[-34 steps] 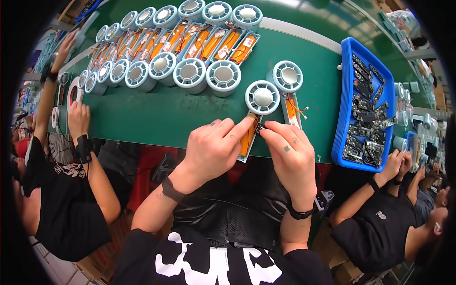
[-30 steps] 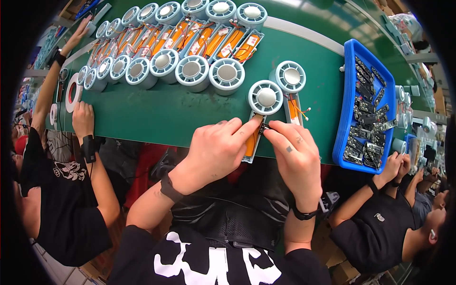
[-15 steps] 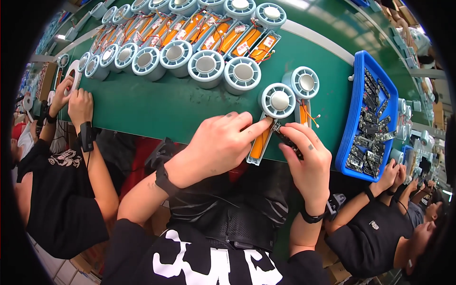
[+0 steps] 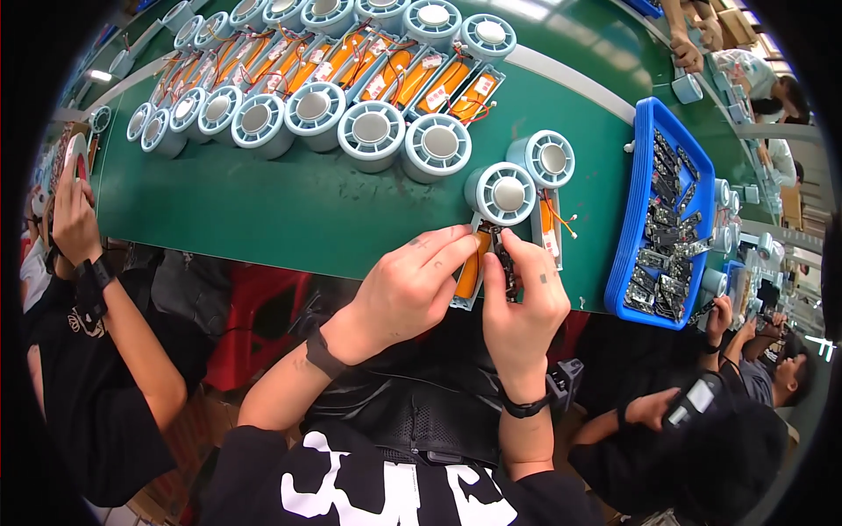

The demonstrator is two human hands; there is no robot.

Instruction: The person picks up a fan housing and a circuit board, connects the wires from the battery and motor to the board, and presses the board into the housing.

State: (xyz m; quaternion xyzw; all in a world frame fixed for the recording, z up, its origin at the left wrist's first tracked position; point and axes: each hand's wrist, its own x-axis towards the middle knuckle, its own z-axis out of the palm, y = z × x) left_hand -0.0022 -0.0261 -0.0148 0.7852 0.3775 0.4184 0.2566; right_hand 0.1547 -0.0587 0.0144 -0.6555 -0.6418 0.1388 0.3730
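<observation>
A light-blue handheld fan housing (image 4: 501, 194) lies near the front edge of the table, its round vented head away from me and its open handle toward me. An orange battery (image 4: 472, 273) sits inside the handle. My left hand (image 4: 412, 285) is closed on the handle from the left, fingertips at its upper end below the head. My right hand (image 4: 529, 294) pinches a narrow dark circuit board (image 4: 504, 261) upright along the handle's right side. Fingers partly hide where the board meets the handle. Just behind lies a second fan housing (image 4: 542, 159) with loose wires.
Two rows of similar fan housings (image 4: 372, 129) with orange batteries and wires stretch across the green table (image 4: 263, 206) to the far left. Stacked blue trays (image 4: 624, 254) holding several circuit boards stand at the right. Co-workers sit on both sides; one person's hand (image 4: 77, 223) holds a white roll.
My right hand has moved left and the board has turned more upright against the handle. The left hand still holds the housing. The view has shifted slightly, and the neighbours have moved.
</observation>
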